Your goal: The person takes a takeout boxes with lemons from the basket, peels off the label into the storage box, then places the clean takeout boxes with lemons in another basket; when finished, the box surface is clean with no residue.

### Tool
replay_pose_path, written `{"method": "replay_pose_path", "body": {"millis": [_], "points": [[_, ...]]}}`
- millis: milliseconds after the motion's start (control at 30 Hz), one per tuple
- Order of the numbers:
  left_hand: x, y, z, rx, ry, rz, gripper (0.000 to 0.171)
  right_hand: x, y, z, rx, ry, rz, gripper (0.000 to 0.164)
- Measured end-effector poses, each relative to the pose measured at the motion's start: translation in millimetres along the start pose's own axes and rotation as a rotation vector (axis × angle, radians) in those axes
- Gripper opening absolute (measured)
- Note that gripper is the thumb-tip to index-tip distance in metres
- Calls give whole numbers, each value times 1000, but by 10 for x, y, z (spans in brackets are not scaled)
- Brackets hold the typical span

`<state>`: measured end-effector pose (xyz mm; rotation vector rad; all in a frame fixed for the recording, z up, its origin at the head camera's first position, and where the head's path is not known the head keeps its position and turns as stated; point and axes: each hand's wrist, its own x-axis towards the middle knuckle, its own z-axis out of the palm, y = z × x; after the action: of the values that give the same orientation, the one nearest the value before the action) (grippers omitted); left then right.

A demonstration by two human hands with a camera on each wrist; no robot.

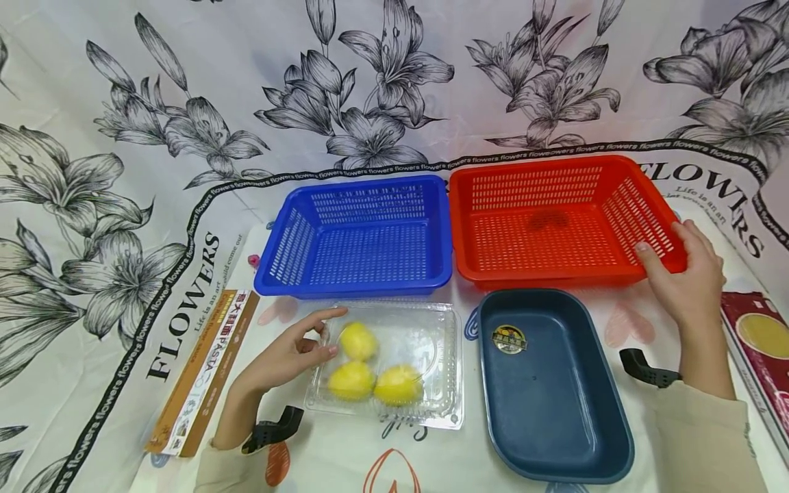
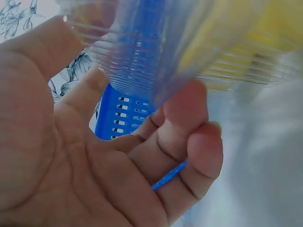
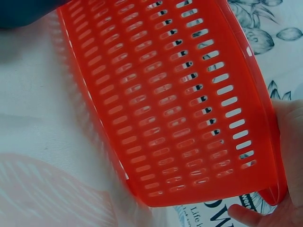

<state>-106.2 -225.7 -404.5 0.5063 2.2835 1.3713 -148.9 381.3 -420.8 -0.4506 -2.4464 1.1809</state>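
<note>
A clear plastic clamshell box [image 1: 434, 349] with three yellow lemons [image 1: 398, 385] inside lies in front of the blue basket in the head view. My left hand [image 1: 280, 355] holds its left edge; in the left wrist view, curled fingers [image 2: 185, 106] are at the ribbed plastic wall. A red slotted basket [image 1: 542, 239] stands at the back right. My right hand [image 1: 693, 274] grips its front right corner, thumb over the rim. In the right wrist view the red basket's slotted side wall [image 3: 165, 104] fills the middle, with part of the hand at the right edge.
A blue slotted basket [image 1: 370, 246] sits left of the red one. In front stands a dark blue tray [image 1: 555, 390] with a gold sticker. At the left is a pasta box [image 1: 203, 373], at the right a red package [image 1: 761, 356]. Flower-printed cloth [image 1: 382, 82] forms the backdrop.
</note>
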Motion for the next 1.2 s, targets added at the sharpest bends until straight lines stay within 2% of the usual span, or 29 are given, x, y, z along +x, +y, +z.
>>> {"method": "replay_pose_path", "body": {"millis": [300,500,733,1200], "points": [[-46,39,99,-22,61,-13,65,19,18,-2,19,-10,-16,69],[-85,95,181,-41,67,-6,66,-2,61,-59,21,-67,-6,73],[-129,145,183,-43,64,-25,66,-9,96,-80,29,-85,-5,73],[-221,139,112,-101,27,69,67,13,103,-89,41,-69,-31,73]]}}
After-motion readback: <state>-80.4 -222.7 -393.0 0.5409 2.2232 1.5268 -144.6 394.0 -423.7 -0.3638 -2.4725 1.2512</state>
